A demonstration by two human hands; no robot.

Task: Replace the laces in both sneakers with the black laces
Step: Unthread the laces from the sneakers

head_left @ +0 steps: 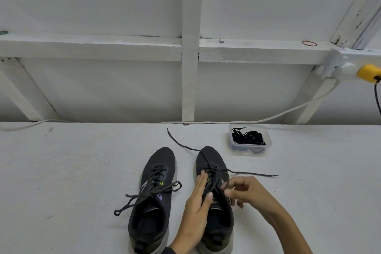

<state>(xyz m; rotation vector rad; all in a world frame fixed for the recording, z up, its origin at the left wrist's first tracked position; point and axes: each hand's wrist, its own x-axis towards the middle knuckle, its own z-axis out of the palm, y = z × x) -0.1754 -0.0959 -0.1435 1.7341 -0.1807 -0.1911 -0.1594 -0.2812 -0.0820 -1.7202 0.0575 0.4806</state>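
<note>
Two dark sneakers stand side by side on the white surface, toes pointing away from me. The left sneaker (151, 198) is still tied in a bow with dark grey laces. The right sneaker (214, 198) is untied, and its lace ends (252, 173) trail out to the far left and to the right. My left hand (198, 208) lies flat against the right sneaker's inner side, holding it. My right hand (242, 192) pinches the lace over the eyelets. A clear plastic tub (249, 139) at the back right holds the bundled black laces (248, 137).
A white wall with painted beams rises just behind the surface. A white cable (268, 118) runs along its base to an outlet box with a yellow plug (368, 73) at the right. A red rubber band (309, 43) lies on the ledge.
</note>
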